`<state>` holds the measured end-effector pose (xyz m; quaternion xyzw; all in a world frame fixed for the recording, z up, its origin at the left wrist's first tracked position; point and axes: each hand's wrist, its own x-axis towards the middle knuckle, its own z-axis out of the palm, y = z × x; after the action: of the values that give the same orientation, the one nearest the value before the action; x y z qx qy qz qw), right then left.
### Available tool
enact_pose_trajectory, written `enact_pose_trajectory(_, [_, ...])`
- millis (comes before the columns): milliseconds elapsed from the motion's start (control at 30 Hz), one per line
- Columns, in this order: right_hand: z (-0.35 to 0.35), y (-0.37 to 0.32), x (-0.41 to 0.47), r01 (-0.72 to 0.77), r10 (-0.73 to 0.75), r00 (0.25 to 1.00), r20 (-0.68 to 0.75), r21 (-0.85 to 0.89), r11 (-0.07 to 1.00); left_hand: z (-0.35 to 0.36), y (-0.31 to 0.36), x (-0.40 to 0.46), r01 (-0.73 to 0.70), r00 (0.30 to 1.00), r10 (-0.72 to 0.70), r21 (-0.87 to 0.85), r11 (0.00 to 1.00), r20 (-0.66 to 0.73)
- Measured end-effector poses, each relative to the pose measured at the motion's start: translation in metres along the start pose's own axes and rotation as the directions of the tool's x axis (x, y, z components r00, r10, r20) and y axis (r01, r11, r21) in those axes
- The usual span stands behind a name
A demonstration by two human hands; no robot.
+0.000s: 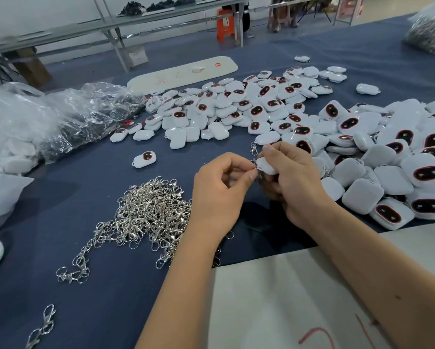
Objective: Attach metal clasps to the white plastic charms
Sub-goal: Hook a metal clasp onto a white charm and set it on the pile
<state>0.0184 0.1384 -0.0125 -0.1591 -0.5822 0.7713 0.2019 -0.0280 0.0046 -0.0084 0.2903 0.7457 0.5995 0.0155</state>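
Head view: right hand [290, 180] grips a white charm [266, 166]; left hand [222, 190], at its 9 o'clock, pinches a metal clasp [255, 168] against it above the table [90, 172].

Glossy white plastic charms [271, 107], shiny metal clasps [148, 212], matt blue cloth [85, 177].

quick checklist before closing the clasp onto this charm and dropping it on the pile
1. Right hand grips the white charm: ok.
2. Left hand pinches the clasp ring at the charm's edge: ok.
3. Ring threaded through the charm's loop: cannot tell, fingers hide it.
4. Spare clasps lie beside the left hand: ok.
5. Pile of charms lies beside the right hand: ok.
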Motion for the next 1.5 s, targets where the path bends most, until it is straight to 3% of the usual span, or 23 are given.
enact_pose_trajectory(233, [-0.003,0.001,0.001,-0.075,0.044,0.98,0.196,0.153,0.985,-0.001,-0.001,0.004,0.058,0.98,-0.105,-0.262,0.963,-0.168])
enact_pose_trajectory(433, [-0.002,0.002,0.0,-0.107,0.014,0.942,0.335,0.26,0.96,-0.007,-0.003,0.004,0.068,0.954,-0.153,-0.31,0.948,-0.26])
enact_pose_trajectory(533, [-0.001,0.002,-0.001,-0.097,0.005,0.947,0.321,0.27,0.958,-0.01,-0.004,0.005,0.054,0.957,-0.112,-0.213,0.976,-0.269])
enact_pose_trajectory(633, [0.0,0.002,-0.002,-0.096,0.012,0.954,0.301,0.265,0.959,-0.013,-0.005,0.004,0.008,0.973,0.001,0.038,0.999,-0.23])
enact_pose_trajectory(800, [0.002,0.007,-0.005,-0.022,-0.004,0.971,0.238,0.107,0.994,-0.02,0.0,0.004,-0.149,0.981,0.187,0.441,0.885,-0.045])
enact_pose_trajectory(900, [0.004,0.01,-0.007,0.058,-0.054,0.978,0.201,-0.012,0.998,-0.02,0.0,0.004,-0.14,0.986,0.168,0.503,0.853,-0.009])
enact_pose_trajectory(967, [0.004,0.009,-0.007,0.058,-0.061,0.978,0.198,0.021,0.998,-0.016,0.001,0.003,-0.065,0.989,0.106,0.351,0.934,-0.1])
enact_pose_trajectory(1033, [0.003,0.006,-0.006,0.011,-0.04,0.973,0.229,0.127,0.992,-0.008,0.005,0.001,0.07,0.98,-0.057,0.063,0.996,-0.189])
enact_pose_trajectory(1100, [0.002,0.002,-0.005,-0.043,-0.021,0.963,0.268,0.232,0.972,-0.002,0.008,0.001,0.228,0.954,-0.264,-0.23,0.946,-0.141])
enact_pose_trajectory(1167, [0.0,0.0,-0.004,-0.069,-0.017,0.959,0.284,0.29,0.955,0.001,0.01,0.001,0.312,0.933,-0.355,-0.382,0.87,-0.048])
enact_pose_trajectory(1500, [-0.001,0.003,-0.001,-0.051,-0.035,0.958,0.286,0.287,0.957,0.003,0.007,0.002,0.269,0.907,-0.386,-0.474,0.838,-0.168])
